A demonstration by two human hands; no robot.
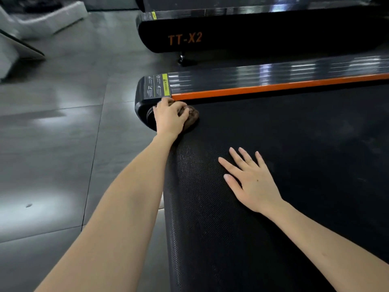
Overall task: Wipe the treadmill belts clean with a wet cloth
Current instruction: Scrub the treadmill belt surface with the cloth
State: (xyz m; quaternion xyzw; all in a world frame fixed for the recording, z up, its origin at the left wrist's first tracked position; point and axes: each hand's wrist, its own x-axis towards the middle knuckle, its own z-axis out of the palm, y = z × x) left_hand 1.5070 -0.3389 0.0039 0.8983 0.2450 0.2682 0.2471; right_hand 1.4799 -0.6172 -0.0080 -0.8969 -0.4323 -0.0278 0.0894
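Left hand (170, 119), fingers (181, 106) around cloth (193, 116); right hand (255, 186), fingers (236, 158) spread, on belt (305, 148) ("TT-X2" (185, 39) beyond)

Gym: treadmills (273, 85) side by side

Both bare forearms reach forward from the lower edge of the view. The left arm stretches out almost straight, and its hand (170, 118) is palm down, with the fingers curled over a bunched brown cloth (193, 115). The right arm comes in from the lower right and stops nearer the body. Its hand (252, 184) lies flat and palm down on the belt (294, 144), fingers straight and spread, thumb angled out to the left.
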